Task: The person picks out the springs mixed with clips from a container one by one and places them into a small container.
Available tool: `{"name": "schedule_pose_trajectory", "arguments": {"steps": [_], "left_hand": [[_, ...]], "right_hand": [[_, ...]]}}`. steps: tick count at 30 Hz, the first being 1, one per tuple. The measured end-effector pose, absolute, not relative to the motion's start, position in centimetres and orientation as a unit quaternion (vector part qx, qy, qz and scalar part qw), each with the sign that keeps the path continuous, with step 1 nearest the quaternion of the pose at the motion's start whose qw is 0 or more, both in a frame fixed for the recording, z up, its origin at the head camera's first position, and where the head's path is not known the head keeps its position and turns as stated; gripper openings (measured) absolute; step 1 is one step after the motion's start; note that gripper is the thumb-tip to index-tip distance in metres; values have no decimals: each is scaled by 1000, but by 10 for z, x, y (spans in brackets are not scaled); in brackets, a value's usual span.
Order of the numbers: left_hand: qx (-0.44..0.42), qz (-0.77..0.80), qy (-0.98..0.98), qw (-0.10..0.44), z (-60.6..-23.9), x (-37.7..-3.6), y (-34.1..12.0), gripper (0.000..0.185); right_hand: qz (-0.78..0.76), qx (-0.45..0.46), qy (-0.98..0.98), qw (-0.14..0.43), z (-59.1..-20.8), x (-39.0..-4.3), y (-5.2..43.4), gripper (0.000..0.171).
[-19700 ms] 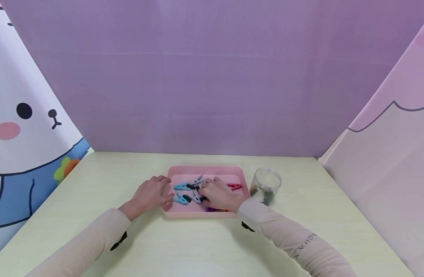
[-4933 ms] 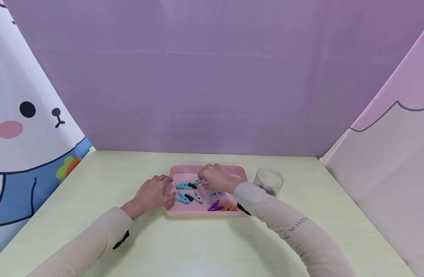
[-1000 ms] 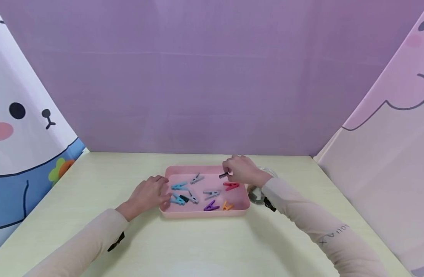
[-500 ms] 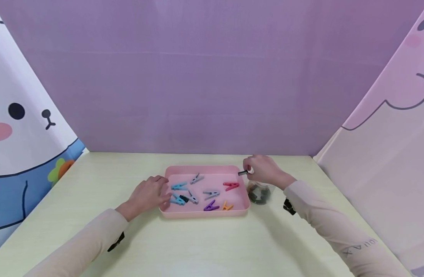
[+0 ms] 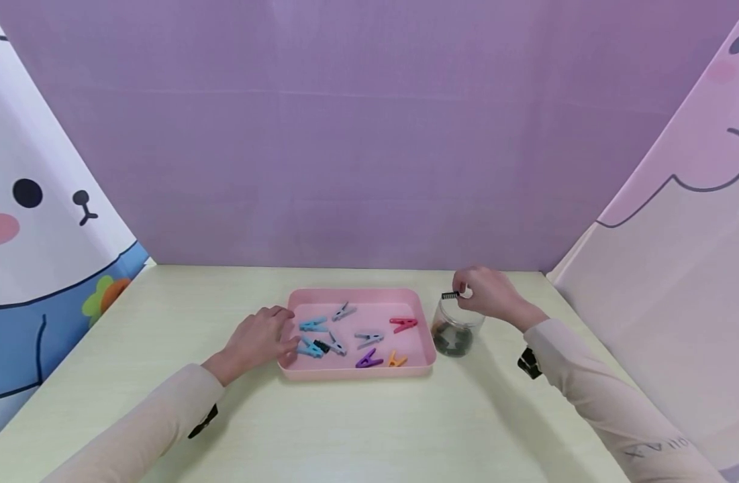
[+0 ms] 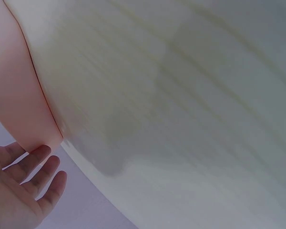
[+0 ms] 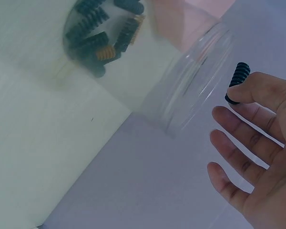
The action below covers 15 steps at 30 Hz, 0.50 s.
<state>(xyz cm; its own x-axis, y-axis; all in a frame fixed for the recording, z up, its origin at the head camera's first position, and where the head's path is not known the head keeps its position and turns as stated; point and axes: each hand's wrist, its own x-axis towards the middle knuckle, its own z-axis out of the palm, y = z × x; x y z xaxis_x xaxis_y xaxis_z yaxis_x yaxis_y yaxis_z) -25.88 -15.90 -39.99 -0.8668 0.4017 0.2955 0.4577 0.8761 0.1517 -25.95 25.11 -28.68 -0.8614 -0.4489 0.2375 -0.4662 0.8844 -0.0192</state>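
Right wrist view, clear jar (image 7: pixel 190 90) holding black springs (image 7: pixel 93 21), orange ones too

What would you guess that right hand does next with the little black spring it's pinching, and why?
Probably let go. The right hand pinches the small black coiled spring just above the mouth of the clear round plastic jar, which already holds similar dark springs at its bottom, so parting the fingertips should drop it in.
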Motion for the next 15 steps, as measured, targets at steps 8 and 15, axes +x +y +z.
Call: {"name": "schedule_pose_trajectory", "arguments": {"steps": [8,15], "left_hand": [[-225,-109,-960,130,-401,-259,-159,54],[-223,-106,-961,126,-401,-260,-159,54]], "right_hand": [[33,227,-967,107,-291,-255,262,12],[33,219,-972,77,-300,-252,264,12]]}}
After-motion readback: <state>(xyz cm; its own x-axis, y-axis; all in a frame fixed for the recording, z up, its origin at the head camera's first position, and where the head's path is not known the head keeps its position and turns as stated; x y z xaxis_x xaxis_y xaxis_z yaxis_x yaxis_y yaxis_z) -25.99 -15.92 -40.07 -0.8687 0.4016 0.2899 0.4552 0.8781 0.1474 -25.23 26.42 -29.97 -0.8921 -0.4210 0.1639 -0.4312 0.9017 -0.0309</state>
